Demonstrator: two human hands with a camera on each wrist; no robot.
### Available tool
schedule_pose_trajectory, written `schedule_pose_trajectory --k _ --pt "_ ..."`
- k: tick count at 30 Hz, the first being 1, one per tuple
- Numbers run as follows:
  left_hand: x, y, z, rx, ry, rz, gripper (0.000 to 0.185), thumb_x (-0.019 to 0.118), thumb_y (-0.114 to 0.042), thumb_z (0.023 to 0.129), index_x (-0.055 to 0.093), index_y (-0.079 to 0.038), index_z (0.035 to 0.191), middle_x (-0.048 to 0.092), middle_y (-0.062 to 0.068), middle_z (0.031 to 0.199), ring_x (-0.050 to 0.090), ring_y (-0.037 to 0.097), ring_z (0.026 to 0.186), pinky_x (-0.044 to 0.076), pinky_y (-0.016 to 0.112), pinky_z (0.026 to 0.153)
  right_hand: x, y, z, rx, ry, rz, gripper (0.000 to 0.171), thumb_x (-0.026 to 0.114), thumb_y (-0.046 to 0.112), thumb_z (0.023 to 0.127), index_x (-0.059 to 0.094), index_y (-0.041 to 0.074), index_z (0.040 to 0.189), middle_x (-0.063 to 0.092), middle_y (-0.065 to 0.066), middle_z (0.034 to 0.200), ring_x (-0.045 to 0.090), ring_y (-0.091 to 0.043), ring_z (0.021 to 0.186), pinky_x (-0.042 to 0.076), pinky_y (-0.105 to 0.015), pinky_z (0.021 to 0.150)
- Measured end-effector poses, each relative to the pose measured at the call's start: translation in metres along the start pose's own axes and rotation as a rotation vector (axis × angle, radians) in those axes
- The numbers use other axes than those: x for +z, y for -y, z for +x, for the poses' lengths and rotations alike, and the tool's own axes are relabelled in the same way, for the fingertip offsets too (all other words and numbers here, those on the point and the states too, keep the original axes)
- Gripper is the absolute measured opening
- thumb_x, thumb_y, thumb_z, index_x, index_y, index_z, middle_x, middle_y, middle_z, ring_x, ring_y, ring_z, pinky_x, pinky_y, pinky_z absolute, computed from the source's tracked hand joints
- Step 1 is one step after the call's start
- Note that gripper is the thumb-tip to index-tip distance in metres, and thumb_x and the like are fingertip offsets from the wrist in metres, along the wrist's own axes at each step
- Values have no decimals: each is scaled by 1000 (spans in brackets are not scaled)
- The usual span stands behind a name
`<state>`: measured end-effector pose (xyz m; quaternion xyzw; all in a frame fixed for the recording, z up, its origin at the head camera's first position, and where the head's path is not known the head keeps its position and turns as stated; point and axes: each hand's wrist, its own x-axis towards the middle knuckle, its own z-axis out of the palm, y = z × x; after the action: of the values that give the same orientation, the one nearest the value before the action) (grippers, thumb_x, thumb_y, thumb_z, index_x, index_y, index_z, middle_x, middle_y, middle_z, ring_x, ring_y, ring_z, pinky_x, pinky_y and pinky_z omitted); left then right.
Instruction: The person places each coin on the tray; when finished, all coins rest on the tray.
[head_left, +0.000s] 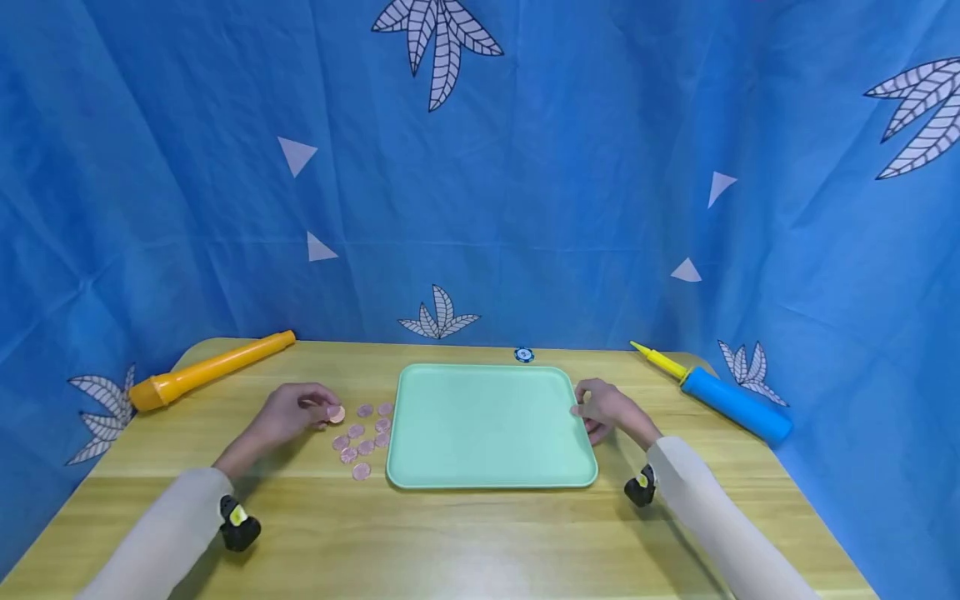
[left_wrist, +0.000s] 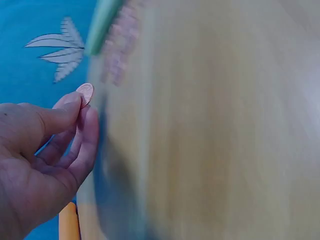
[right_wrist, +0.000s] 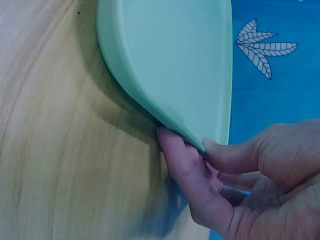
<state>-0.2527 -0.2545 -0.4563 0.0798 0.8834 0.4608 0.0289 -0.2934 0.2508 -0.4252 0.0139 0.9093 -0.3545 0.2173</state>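
The left hand (head_left: 296,410) pinches a coin (head_left: 337,414) between thumb and fingers, at nine o'clock from the green tray (head_left: 491,429). More coins (head_left: 366,447) lie between that hand and the tray on the tabletop (head_left: 480,542). The right hand (head_left: 606,408) grips the tray's rim at three o'clock. A blue chip (head_left: 524,355) lies toward one o'clock.

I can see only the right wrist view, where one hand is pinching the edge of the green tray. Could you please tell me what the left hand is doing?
Observer: The left hand pinches a small copper-coloured coin at its fingertips.
Operator: Thank you. Are there any other such pieces near to it?
Observer: Yes, several loose coins lie on the table, between that hand and the tray.
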Motion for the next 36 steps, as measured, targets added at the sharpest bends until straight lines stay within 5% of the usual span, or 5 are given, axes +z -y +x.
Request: schedule_pose_trajectory --k 4,18,26,36 --pt "1 -8 3 -87 31 -182 27 66 -2 102 67 11 125 74 22 112 75 21 87 64 33 77 -1 -3 -1 -18 15 37 10 60 4 105 52 0 101 58 -14 76 63 -20 61 64 -41 62" --pt "46 -51 37 -205 3 -371 33 71 -10 100 67 10 127 76 18 111 78 18 86 63 38 85 -6 -4 2 0 22 129 9 62 2 103 57 -5 105 64 -12 75 68 -17 62 65 -39 64" --pt "75 -76 51 -180 40 -455 27 69 -2 100 68 13 123 76 22 109 79 26 90 64 39 84 -8 -3 4 -16 26 159 10 58 -2 103 58 -9 109 67 -15 76 69 -18 63 65 -42 66" --pt "112 -95 77 -163 -23 -514 23 73 2 96 73 11 116 76 24 108 79 29 86 64 41 83 -13 -7 8 31 18 238 14 63 -3 100 62 -9 112 69 -13 77 70 -19 64 65 -41 68"
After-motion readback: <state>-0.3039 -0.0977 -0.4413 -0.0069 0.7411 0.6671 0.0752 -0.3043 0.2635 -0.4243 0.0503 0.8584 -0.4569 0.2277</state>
